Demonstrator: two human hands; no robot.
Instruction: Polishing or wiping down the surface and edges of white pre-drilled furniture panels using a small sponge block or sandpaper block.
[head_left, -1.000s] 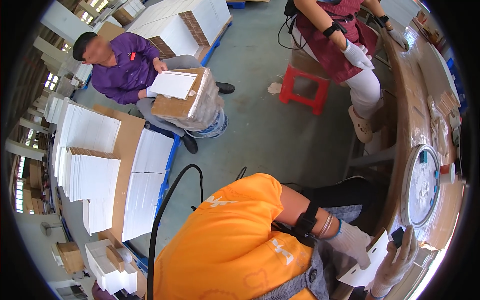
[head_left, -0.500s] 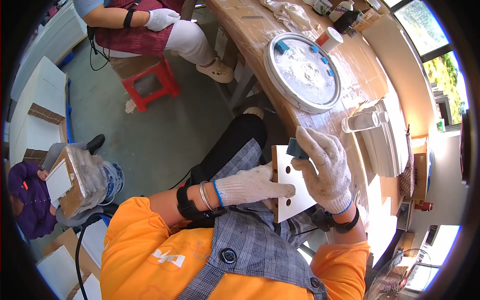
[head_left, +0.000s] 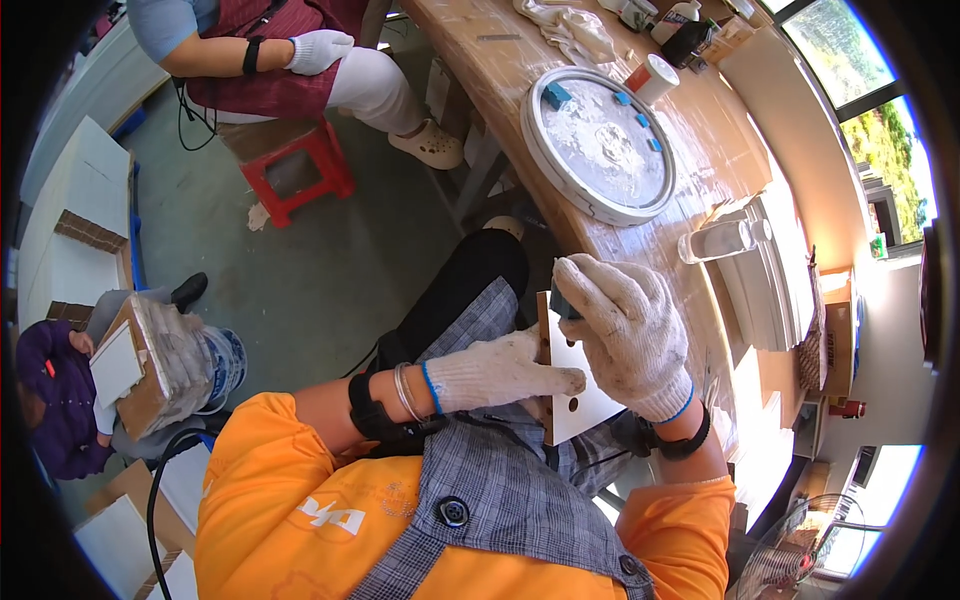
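A white-faced panel (head_left: 580, 422) with a brown edge and round dark holes stands tilted over my lap. My gloved left hand (head_left: 500, 372) grips it at its left edge, the thumb lying across the white face. My gloved right hand (head_left: 630, 325) is closed around a small dark blue block (head_left: 566, 300), at the panel's upper part. Its fingers hide most of the block and some of the holes. On the table beyond, a round grey lid-like tray (head_left: 540, 150) carries white paste or powder and several blue pieces (head_left: 556, 96).
The wooden table (head_left: 480, 62) also holds a white tub (head_left: 652, 78), a clear glass (head_left: 715, 242), a cloth (head_left: 570, 30), bottles and a stack of white boards (head_left: 765, 290). A seated co-worker's gloved hand (head_left: 320, 50) and a red stool (head_left: 300, 180) are at upper left; another person sits far left.
My right hand has moved left and slightly down with the blue block, now over the panel's upper left part. The left hand keeps its hold.
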